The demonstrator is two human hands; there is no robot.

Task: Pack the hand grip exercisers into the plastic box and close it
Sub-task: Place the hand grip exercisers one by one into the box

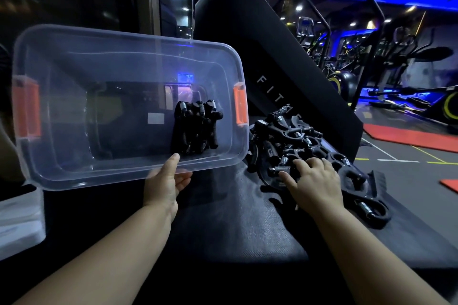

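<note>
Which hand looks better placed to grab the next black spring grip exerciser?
Right. The right hand rests on the pile of black spring hand grip exercisers, while the left hand grips the near rim of the tilted clear plastic box.

White "FIT…" on black sloped panel

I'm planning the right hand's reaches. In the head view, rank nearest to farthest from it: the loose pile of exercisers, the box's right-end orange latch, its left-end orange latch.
1. loose pile of exercisers: under the right hand, its fingers touching it.
2. right-end orange latch: up and to its left.
3. left-end orange latch: far left end of the plastic box.
</note>
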